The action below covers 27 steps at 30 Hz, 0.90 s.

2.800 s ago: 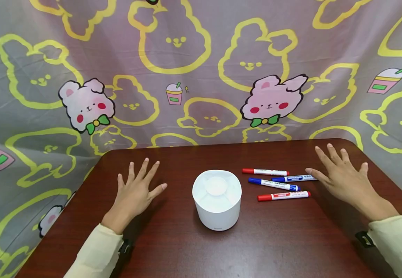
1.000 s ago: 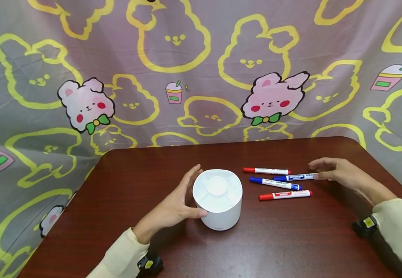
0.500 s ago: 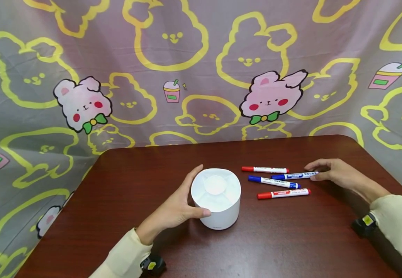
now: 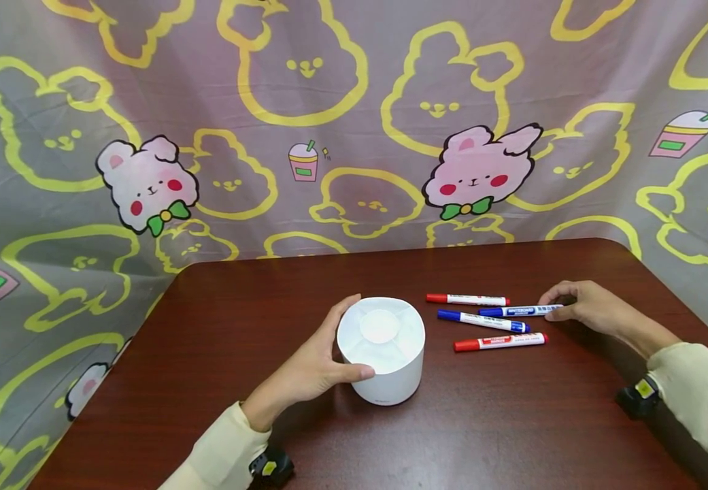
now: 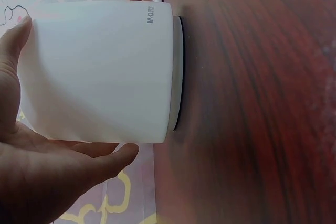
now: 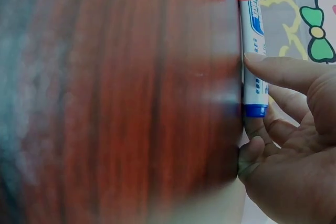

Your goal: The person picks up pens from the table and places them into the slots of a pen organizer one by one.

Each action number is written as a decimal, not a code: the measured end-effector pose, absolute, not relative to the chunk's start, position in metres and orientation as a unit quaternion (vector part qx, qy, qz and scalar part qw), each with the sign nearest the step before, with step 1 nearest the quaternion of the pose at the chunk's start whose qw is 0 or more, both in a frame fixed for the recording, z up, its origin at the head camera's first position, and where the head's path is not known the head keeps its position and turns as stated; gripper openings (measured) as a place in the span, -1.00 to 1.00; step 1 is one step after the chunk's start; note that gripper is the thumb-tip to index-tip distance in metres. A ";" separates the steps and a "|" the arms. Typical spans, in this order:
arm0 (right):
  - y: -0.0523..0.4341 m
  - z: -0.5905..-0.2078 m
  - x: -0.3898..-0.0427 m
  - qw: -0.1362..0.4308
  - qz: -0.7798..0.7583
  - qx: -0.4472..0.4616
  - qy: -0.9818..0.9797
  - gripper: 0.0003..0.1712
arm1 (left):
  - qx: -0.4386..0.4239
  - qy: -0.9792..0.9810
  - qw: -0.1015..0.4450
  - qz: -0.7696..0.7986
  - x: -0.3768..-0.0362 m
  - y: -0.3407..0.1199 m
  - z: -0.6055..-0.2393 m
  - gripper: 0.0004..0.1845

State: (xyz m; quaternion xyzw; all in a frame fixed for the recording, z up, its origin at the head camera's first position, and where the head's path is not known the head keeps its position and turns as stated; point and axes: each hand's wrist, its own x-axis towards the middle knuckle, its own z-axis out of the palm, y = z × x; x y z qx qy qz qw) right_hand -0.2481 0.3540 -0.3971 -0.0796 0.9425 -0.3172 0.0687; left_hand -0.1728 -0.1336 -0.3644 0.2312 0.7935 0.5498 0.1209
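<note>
A round white pen holder (image 4: 390, 386) with a sectioned top stands upright on the table. My left hand (image 4: 305, 367) grips its left side, thumb at the front and fingers reaching round behind. In the left wrist view the pen holder (image 5: 100, 72) fills the space beside thumb and fingers. On the right, my right hand (image 4: 598, 312) pinches the end of a blue whiteboard marker (image 4: 519, 311) that lies on the table. The right wrist view shows the thumb on this marker's barrel (image 6: 255, 90), near its blue end; the fingertips behind are partly hidden.
Close to the held marker lie a second blue marker (image 4: 482, 321), a red marker (image 4: 470, 299) behind and another red marker (image 4: 500, 341) in front. The dark wooden table (image 4: 256, 306) ends at a patterned curtain (image 4: 354, 136).
Both hands have come down from spread poses above the table. The left moved right and took hold of the pen holder; the right closed finger and thumb on the blue marker.
</note>
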 end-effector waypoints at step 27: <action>0.358 -0.388 -0.238 0.065 -0.468 -0.038 0.881 -0.68 | 0.227 0.802 0.117 0.541 -0.172 -0.133 -0.365 0.19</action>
